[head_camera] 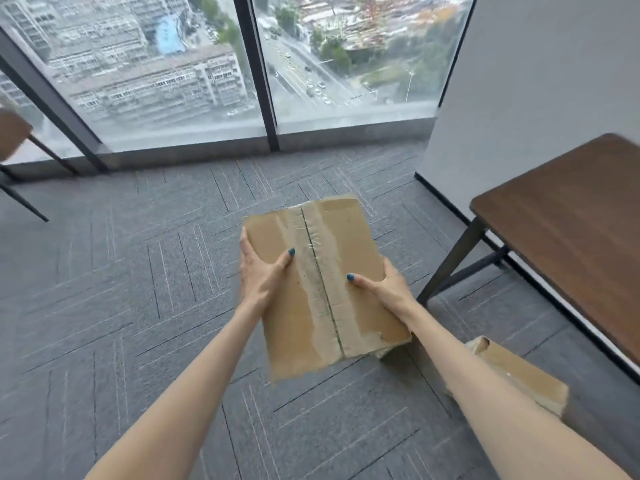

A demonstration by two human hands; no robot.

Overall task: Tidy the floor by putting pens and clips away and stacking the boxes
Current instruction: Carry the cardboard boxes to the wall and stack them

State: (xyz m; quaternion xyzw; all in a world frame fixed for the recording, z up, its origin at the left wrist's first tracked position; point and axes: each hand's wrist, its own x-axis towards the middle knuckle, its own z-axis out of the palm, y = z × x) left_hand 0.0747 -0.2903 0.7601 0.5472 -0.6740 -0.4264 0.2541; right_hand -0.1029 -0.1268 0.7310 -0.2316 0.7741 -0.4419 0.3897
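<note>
Far left of the cardboard box, against the window: a wooden chair on thin dark legs, only partly in frame. Between chair and box, bare grey carpet tile.

Left hand clamped on the box's left edge, thumb laid flat across the top face, fingers wrapped round the side and hidden below. Box itself flat, closed, top flaps meeting at a taped centre seam, torn tape along it; held above the carpet, whether touching anything underneath not clear.

Right hand gripping the box's right edge the same way, thumb on top, fingers curled under.

Right of the box and nearer the camera: a second cardboard box on the carpet, partly behind the right forearm. Farther right, a dark wooden table on black metal legs.
</note>
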